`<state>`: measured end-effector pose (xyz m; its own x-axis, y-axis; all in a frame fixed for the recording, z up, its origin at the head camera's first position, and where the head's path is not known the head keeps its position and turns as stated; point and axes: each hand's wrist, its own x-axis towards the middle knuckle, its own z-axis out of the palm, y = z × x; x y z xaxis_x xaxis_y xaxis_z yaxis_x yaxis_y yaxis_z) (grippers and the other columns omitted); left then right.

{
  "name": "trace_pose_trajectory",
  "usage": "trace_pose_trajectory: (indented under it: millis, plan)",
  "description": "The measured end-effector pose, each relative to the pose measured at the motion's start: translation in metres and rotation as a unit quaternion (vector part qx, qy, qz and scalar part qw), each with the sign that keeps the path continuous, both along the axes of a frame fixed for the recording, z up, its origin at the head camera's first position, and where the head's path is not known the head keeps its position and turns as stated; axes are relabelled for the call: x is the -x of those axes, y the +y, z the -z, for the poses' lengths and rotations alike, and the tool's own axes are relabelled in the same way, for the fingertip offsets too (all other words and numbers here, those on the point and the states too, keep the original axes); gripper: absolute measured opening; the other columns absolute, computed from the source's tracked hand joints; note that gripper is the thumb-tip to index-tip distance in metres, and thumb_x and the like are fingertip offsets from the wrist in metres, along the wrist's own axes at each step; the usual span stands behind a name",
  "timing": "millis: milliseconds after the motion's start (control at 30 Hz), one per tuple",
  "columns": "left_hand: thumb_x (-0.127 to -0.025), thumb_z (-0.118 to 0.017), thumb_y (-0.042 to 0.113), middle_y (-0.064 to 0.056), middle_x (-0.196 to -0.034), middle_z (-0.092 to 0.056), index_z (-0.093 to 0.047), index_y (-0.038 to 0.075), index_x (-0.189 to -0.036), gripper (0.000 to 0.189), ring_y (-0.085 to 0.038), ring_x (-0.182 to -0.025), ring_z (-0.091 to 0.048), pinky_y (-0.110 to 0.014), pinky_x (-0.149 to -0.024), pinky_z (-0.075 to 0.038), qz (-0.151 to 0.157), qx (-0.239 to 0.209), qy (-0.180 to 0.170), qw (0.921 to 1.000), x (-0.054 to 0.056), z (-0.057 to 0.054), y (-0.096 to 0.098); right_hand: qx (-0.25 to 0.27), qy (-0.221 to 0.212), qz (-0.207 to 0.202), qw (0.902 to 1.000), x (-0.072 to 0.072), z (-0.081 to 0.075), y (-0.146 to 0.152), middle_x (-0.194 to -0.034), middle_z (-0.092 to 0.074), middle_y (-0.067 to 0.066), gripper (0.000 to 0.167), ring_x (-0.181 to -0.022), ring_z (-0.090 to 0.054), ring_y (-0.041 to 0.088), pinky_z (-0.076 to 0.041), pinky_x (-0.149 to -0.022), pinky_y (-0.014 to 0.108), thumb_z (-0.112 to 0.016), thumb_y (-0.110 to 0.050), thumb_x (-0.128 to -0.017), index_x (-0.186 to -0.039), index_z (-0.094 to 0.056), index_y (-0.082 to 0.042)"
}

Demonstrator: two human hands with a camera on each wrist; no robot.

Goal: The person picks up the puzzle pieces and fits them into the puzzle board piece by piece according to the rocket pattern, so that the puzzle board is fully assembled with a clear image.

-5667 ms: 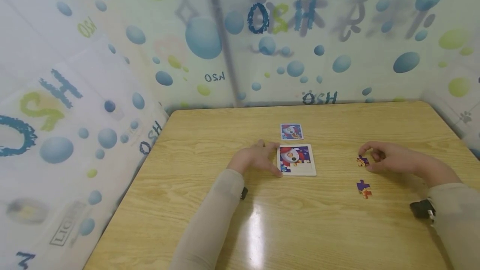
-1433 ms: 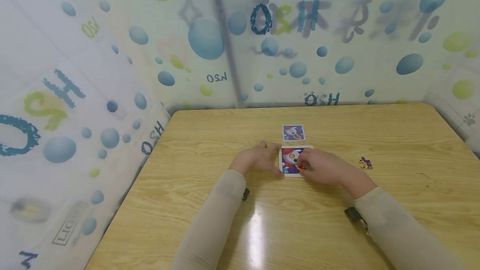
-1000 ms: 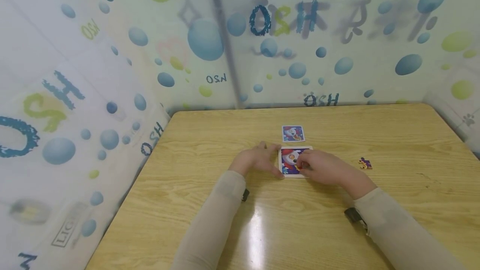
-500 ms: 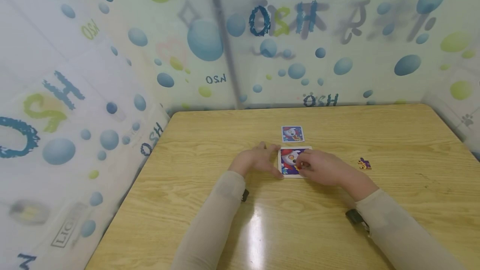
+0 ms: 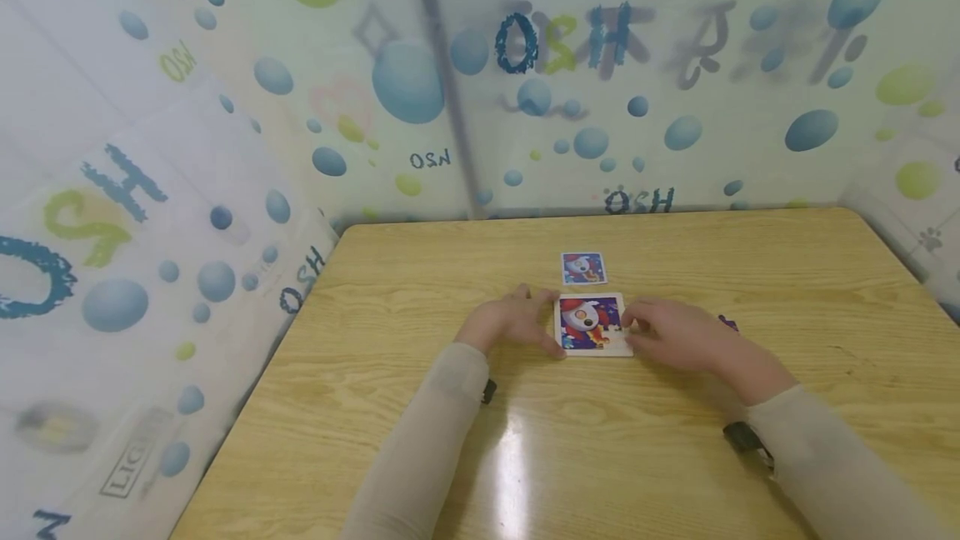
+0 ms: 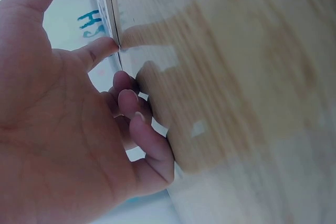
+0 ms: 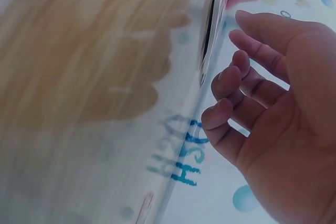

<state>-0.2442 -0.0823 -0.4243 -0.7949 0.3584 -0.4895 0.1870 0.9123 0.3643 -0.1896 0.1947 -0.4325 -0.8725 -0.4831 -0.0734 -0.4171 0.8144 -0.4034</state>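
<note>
A jigsaw puzzle [image 5: 581,315] with a white frame and a red, white and purple picture lies on the table; a pale bare patch shows at its lower right. My left hand [image 5: 516,322] spans the frame's left edge, thumb at the near corner and index finger at the far one. In the left wrist view its other fingers bend loosely at the table. At the right edge, my right hand [image 5: 678,333] has loosely bent fingers with nothing between them in the right wrist view. Behind it a loose purple puzzle piece [image 5: 728,322] is partly hidden.
Just beyond the puzzle lies a small picture card [image 5: 583,268] with a matching picture. The wooden table [image 5: 360,298] ends at walls covered with printed bubbles and letters. Dark wrist mounts hang under both sleeves.
Earlier, two loose pieces lay at the right; the right hand brought one to the puzzle, where an orange-and-purple piece now sits. That hand has just drawn back rightward; the left has stayed.
</note>
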Motion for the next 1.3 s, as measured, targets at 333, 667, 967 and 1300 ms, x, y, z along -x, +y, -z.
trace_pose_trajectory:
  millis: [333, 667, 967, 1300]
  plan:
    - [-0.079, -0.088, 0.060, -0.014, -0.181, -0.010, -0.025, 0.043, -0.168, 0.111, -0.043, -0.164, -0.022, -0.071, -0.126, -0.028, -0.006, -0.006, -0.006, 0.9999, -0.001, -0.001, 0.000, 0.004, 0.015, 0.016, 0.9998, -0.010, 0.004, 0.029, -0.102, -0.070, 0.003, 0.025, -0.088, -0.061, 0.017, -0.057, -0.078, 0.042, -0.072, -0.027, -0.101, -0.120, -0.072, -0.009]
    - [-0.079, -0.088, 0.059, -0.013, -0.181, -0.008, -0.024, 0.044, -0.168, 0.110, -0.045, -0.164, -0.020, -0.073, -0.126, -0.027, -0.012, -0.012, -0.015, 0.9997, -0.002, -0.003, 0.000, 0.017, 0.023, 0.051, 0.9983, -0.019, 0.003, 0.062, -0.097, -0.066, 0.002, 0.032, -0.076, -0.052, 0.011, -0.049, -0.069, 0.032, -0.070, -0.028, -0.103, -0.124, -0.070, -0.004]
    - [-0.080, -0.088, 0.059, -0.013, -0.181, -0.010, -0.025, 0.044, -0.168, 0.110, -0.045, -0.164, -0.022, -0.072, -0.126, -0.028, -0.014, -0.008, -0.017, 0.9997, -0.004, -0.003, 0.000, 0.028, 0.040, 0.057, 0.9972, -0.023, 0.006, 0.093, -0.092, -0.063, -0.004, 0.033, -0.075, -0.049, 0.003, -0.047, -0.067, 0.027, -0.072, -0.025, -0.102, -0.124, -0.069, -0.002]
    - [-0.080, -0.087, 0.059, -0.013, -0.181, -0.009, -0.024, 0.044, -0.168, 0.109, -0.045, -0.164, -0.021, -0.073, -0.126, -0.027, -0.013, -0.009, -0.012, 0.9998, -0.002, -0.002, 0.000, 0.033, 0.047, 0.079, 0.9952, -0.027, 0.011, 0.120, -0.092, -0.058, -0.001, 0.037, -0.064, -0.039, 0.001, -0.037, -0.059, 0.024, -0.073, -0.030, -0.101, -0.123, -0.069, -0.001]
